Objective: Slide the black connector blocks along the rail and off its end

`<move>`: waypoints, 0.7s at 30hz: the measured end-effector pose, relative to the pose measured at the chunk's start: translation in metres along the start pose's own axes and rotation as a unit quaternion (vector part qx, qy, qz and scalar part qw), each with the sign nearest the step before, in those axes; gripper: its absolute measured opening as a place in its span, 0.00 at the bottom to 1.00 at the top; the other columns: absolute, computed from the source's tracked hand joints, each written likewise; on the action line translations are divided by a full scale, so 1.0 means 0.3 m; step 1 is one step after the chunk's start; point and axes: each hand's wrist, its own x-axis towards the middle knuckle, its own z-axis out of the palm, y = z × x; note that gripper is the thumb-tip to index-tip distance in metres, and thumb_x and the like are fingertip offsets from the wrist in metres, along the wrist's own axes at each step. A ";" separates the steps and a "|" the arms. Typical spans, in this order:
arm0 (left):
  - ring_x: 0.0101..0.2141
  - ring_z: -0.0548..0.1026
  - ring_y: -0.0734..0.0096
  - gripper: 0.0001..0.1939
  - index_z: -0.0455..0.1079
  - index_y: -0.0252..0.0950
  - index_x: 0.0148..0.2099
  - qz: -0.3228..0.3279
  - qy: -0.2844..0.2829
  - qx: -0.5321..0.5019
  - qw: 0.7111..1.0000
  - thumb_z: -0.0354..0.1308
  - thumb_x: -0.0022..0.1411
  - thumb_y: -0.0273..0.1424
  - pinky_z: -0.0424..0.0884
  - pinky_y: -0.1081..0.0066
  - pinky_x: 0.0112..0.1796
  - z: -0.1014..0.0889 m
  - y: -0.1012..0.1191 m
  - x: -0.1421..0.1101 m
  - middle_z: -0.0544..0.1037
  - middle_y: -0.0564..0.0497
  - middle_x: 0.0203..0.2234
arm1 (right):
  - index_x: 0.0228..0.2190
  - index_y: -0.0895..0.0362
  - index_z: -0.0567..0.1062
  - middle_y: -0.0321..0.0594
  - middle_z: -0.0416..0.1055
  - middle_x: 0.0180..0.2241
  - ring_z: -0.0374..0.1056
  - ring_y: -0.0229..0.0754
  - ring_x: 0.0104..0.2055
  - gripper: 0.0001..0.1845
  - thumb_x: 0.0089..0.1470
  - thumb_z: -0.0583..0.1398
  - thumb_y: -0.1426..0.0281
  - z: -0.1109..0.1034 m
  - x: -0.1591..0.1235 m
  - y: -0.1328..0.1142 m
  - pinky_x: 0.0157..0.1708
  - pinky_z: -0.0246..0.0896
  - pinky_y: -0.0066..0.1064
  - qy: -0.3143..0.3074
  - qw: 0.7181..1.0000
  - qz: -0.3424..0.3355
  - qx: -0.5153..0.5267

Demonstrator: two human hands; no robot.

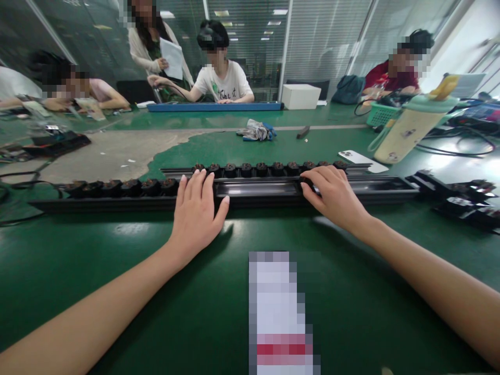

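A long black channel rail (258,201) lies across the green table in front of me. Black socket modules (130,187) with copper-coloured contacts fill its left part. My left hand (195,213) rests over the end of that row, fingers stretched out and thumb apart on the rail's near side. Between my hands the channel's shiny inside shows. My right hand (332,195) is closed over the rail's right part, with a small black socket module (305,181) at its thumb and fingertips, mostly hidden. Behind lies a second rail (361,167) carrying several more modules (246,169).
Loose black parts (464,200) lie at the right end. Further back are a white phone (363,160), a pale yellow tumbler (410,130), a green basket (380,114) and bundled gloves (255,130). A blurred-out pale object (277,307) is in front. Several people are across the table.
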 end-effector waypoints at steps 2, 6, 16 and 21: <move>0.71 0.53 0.46 0.33 0.57 0.27 0.71 0.001 0.002 -0.003 1.000 0.41 0.73 0.43 0.43 0.43 0.70 0.001 -0.002 0.000 0.60 0.32 0.69 | 0.47 0.56 0.74 0.51 0.73 0.46 0.64 0.51 0.50 0.17 0.66 0.50 0.65 -0.001 -0.003 0.003 0.48 0.57 0.44 -0.002 1.000 0.005 -0.001; 0.71 0.53 0.45 0.32 0.59 0.28 0.70 -0.004 -0.004 0.004 1.000 0.40 0.73 0.43 0.42 0.42 0.70 0.000 -0.001 -0.001 0.62 0.33 0.68 | 0.50 0.56 0.73 0.51 0.72 0.46 0.64 0.51 0.50 0.18 0.67 0.49 0.65 0.000 -0.011 0.012 0.48 0.56 0.44 -0.003 1.000 0.014 -0.006; 0.71 0.53 0.45 0.35 0.56 0.22 0.72 -0.001 -0.012 0.037 0.999 0.37 0.74 0.43 0.40 0.44 0.70 0.008 0.001 -0.008 0.60 0.29 0.69 | 0.51 0.57 0.73 0.51 0.71 0.47 0.64 0.51 0.51 0.19 0.66 0.49 0.65 0.012 -0.020 0.028 0.50 0.55 0.46 -0.010 0.999 0.030 -0.015; 0.71 0.54 0.46 0.35 0.56 0.25 0.72 -0.002 -0.011 0.039 0.999 0.37 0.74 0.44 0.40 0.43 0.70 0.009 -0.001 -0.009 0.61 0.30 0.69 | 0.51 0.55 0.73 0.49 0.72 0.46 0.63 0.51 0.51 0.19 0.68 0.49 0.61 0.003 -0.022 0.028 0.49 0.54 0.45 -0.014 0.999 0.028 -0.013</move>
